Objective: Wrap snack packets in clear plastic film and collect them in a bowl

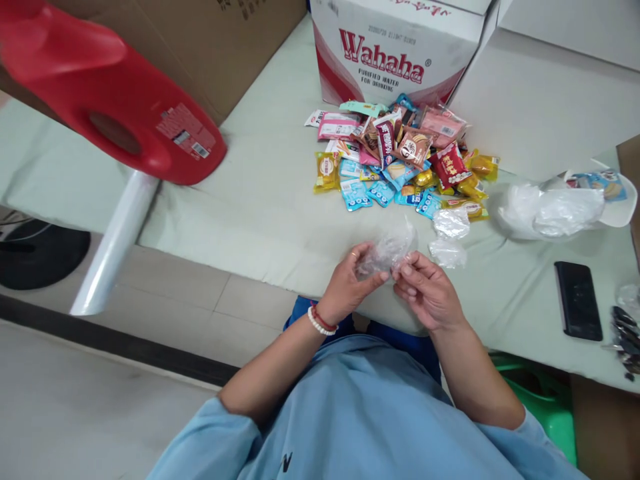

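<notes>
Between my two hands is a crumpled clear plastic bag [393, 248], held just over the table's near edge. My left hand [349, 283] grips its left side between thumb and fingers. On the other side, the fingertips of my right hand [429, 287] pinch the bag's edge. Beyond the bag lies a pile of small wrapped snacks [395, 150] in blue, yellow, pink, brown and red packets. Folded pieces of clear plastic [450, 227] rest at the pile's near right side. Whether the held bag contains anything, I cannot tell.
A red jug [145, 127] and a roll of clear film [117, 243] are at left. Behind the snacks stands a Wahaba-style printed water carton [395, 60]. To the right are a white container with plastic bags [555, 207] and a black phone [578, 300]. A green stool [555, 413] sits below.
</notes>
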Available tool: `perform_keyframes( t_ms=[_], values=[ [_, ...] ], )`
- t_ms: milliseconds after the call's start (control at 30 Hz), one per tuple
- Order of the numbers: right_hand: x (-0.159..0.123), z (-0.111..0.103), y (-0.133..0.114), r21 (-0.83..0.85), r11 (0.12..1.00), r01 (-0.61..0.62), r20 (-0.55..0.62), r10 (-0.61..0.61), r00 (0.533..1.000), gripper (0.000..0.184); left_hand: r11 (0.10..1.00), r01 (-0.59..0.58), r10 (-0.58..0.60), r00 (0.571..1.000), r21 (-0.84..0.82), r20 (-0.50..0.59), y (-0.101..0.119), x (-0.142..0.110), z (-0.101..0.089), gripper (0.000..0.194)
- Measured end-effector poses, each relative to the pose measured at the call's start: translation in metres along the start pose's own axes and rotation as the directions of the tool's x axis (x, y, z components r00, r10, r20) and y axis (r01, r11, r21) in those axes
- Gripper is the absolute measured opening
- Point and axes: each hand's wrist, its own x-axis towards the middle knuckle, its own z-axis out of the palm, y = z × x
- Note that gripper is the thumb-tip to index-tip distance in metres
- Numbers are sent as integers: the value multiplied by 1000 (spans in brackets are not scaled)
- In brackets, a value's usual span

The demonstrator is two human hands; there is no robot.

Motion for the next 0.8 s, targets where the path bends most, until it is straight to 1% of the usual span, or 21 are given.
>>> perform_keyframes(
  t_ms=[33, 67, 133, 200, 300, 400, 500, 567, 633, 667, 700, 733, 767, 800],
  values=[
    [-2, -1, -3, 6, 1000, -4, -1, 4, 1000, 36, 1000, -7, 7, 1000, 27, 16, 1, 3, 1, 43],
    [-3, -3, -7, 13, 1000, 2, -18, -2, 1000, 36, 999, -9, 7, 999, 45, 34, 2, 5, -1, 36],
    [-6, -13, -16, 28, 999, 35, -84, -33, 996, 35, 999, 7, -9, 999, 37, 49, 3, 7, -9, 34],
    [-6, -26, -23, 51, 996, 70, -147, -62, 987, 32, 999, 27, -26, 999, -20, 26, 4, 6, -20, 37],
    [-4, -45, -25, 75, 993, 88, -178, -73, 981, 29, 985, 40, -49, 998, -169, -51, 4, 3, -32, 42],
    [-3, -55, -22, 100, 992, 78, -189, -58, 980, 28, 947, -1, -57, 984, -320, -169, 7, 4, -38, 47],
    [-4, -59, -18, 130, 989, 66, -214, -37, 976, 28, 927, -46, -59, 962, -373, -267, 11, 6, -42, 50],
    [-6, -61, -15, 103, 993, 51, -227, -27, 974, 31, 934, -52, -57, 955, -355, -292, 14, 7, -45, 51],
    [-7, -63, -11, -24, 999, 43, -270, -48, 962, 32, 951, -56, -41, 951, -304, -306, 15, 7, -48, 52],
    [-8, -64, -9, -141, 988, 62, -318, -104, 943, 32, 960, -65, -25, 948, -273, -317, 15, 7, -50, 52],
    [-9, -64, -7, -292, 952, 92, -369, -201, 907, 31, 968, -78, -5, 945, -239, -328, 14, 6, -51, 52],
    [-10, -62, -6, -454, 882, 127, -395, -327, 859, 30, 975, -92, 20, 942, -203, -335, 12, 6, -51, 51],
    [-10, -60, -5, -601, 782, 163, -372, -455, 809, 29, 981, -105, 46, 942, -164, -332, 11, 5, -52, 51],
    [-9, -56, -5, -716, 668, 203, -297, -555, 777, 29, 986, -114, 69, 946, -125, -318, 9, 4, -52, 51]
  ],
)
